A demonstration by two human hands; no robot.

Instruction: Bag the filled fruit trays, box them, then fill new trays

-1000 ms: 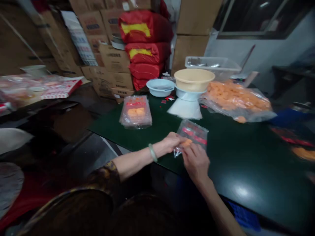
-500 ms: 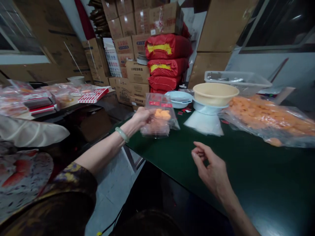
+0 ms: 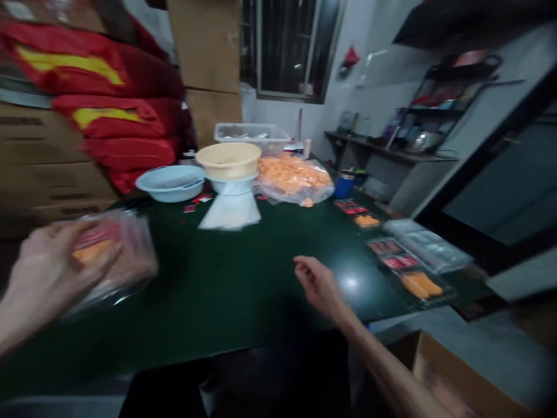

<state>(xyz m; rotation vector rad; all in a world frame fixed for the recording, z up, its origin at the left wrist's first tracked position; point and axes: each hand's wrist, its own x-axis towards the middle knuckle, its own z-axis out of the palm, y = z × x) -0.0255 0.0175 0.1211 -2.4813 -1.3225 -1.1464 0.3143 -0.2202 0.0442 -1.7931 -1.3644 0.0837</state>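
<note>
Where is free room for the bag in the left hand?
Bare green tabletop lies between the clear bag in the left hand and the right hand, below the white folded plastic. Crowded along the far side, by the blue bowl and orange-filled bag, and at the right end, by the laid-out packs.

Left hand (image 3: pixel 50 273) grips clear bag (image 3: pixel 126 255); right hand (image 3: pixel 319 285) empty over green table (image 3: pixel 195 307).

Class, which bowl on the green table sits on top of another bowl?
The cream plastic bowl, resting on a white bowl; the pale blue bowl beside it is not stacked.
</note>
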